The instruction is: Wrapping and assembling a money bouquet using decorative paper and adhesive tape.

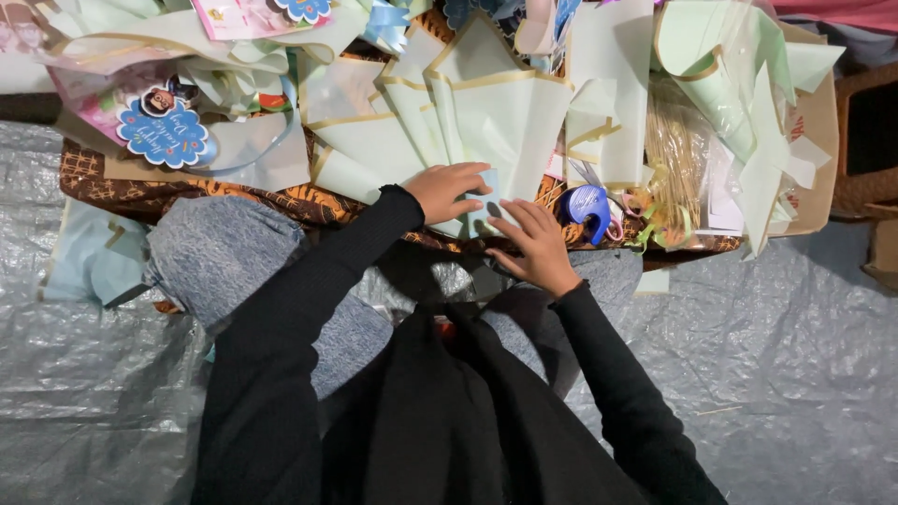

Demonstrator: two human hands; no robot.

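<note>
- The left hand (447,190) and the right hand (535,245), fingers curled, pinch a small pale blue paper piece (479,211) at the table's near edge.
- Folded pale green wrapping sheets (486,103) lie heaped behind; a blue tape dispenser (586,209) waits just beside the right hand.
- The piece looks partly folded, unattached.

Blue scalloped label (166,137) lies upper left among papers.
</note>
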